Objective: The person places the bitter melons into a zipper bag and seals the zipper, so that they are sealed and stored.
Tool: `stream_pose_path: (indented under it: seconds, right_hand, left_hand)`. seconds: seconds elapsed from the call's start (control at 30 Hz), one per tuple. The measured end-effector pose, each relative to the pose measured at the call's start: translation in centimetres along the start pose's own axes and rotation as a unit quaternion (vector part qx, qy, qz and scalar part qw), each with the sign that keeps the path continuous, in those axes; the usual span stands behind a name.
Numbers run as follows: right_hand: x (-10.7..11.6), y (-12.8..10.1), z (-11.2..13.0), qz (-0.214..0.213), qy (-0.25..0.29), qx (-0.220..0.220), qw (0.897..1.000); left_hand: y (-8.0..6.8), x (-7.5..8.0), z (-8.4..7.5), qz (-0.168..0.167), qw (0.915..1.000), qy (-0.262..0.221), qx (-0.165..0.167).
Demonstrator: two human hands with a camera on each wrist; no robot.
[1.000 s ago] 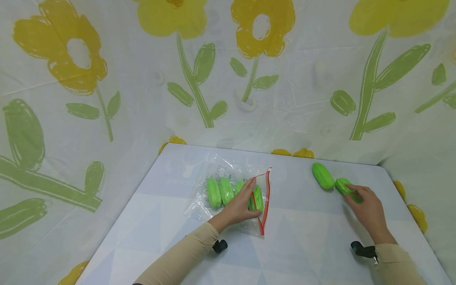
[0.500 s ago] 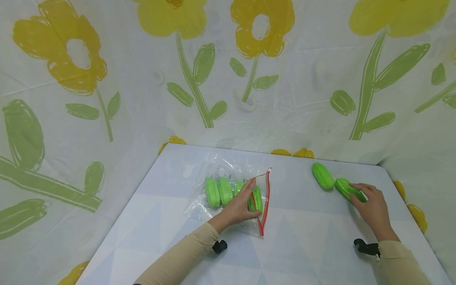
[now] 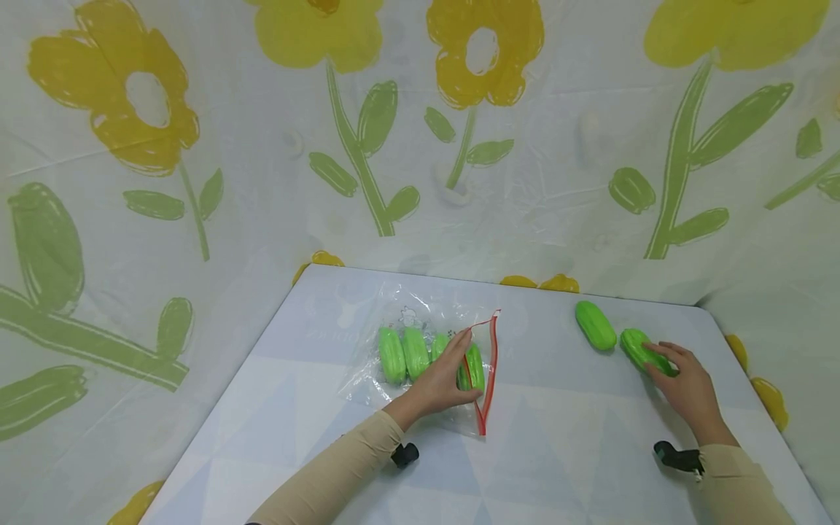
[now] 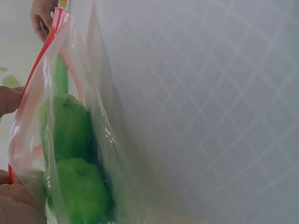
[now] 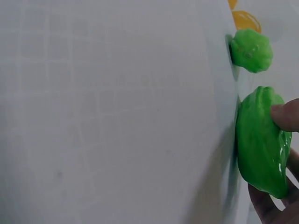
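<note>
A clear zip bag (image 3: 394, 321) with a red strip lies on the white table (image 3: 564, 437), with several green toy cucumbers (image 3: 403, 354) inside. My left hand (image 3: 472, 363) holds the bag's red-edged mouth, fingers above and thumb below. In the left wrist view the bag (image 4: 93, 93) stands open with green pieces (image 4: 70, 126) in it. At the table's right, my right hand (image 3: 656, 361) grips a loose green cucumber (image 3: 635, 347). Another cucumber (image 3: 595, 325) lies just left of it. The right wrist view shows the gripped cucumber (image 5: 259, 140) under a fingertip (image 5: 286, 115).
A flowered white sheet (image 3: 420, 146) hangs close behind and around the table. The table's far edge runs just behind the bag and cucumbers. The second loose cucumber (image 5: 251, 50) lies near the table's rim in the right wrist view.
My right hand has slid slightly right and its fingers have settled around the loose cucumber. The left hand and the bag have stayed put.
</note>
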State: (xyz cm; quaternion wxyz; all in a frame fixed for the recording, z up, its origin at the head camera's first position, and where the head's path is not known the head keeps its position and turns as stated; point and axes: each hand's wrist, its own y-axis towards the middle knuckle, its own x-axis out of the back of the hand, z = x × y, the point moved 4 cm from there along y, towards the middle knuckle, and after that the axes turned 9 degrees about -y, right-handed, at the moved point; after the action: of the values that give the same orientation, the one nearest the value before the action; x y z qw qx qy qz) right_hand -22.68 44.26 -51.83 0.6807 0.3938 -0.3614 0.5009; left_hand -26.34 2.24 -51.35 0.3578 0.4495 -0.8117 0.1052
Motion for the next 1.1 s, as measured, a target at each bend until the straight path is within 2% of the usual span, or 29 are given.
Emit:
stream_pose_path:
  seconds: [0.23,0.47,0.7,0.97,1.1]
  right_hand:
    - [0.1,-0.3,0.1,0.032,0.013,-0.014,0.999]
    - [0.0,-0.2,-0.3,0.071,-0.003,-0.042,0.997]
    - [-0.2,-0.1,-0.8,0.075,-0.009,-0.049,0.996]
    - [-0.3,-0.4,-1.0,0.062,-0.018,-0.035,0.997]
    - [-0.4,-0.6,-0.9,0.062,-0.021,-0.048,0.997]
  left_hand:
    - [-0.1,0.0,-0.1,-0.002,1.0,-0.005,0.003]
    - [-0.1,0.0,-0.1,-0.002,1.0,-0.003,0.002]
    - [0.0,0.0,0.0,-0.002,1.0,-0.002,0.0]
    - [0.0,0.0,0.0,-0.004,1.0,-0.006,-0.006]
    - [0.0,0.0,0.0,-0.003,0.9999,-0.006,-0.008]
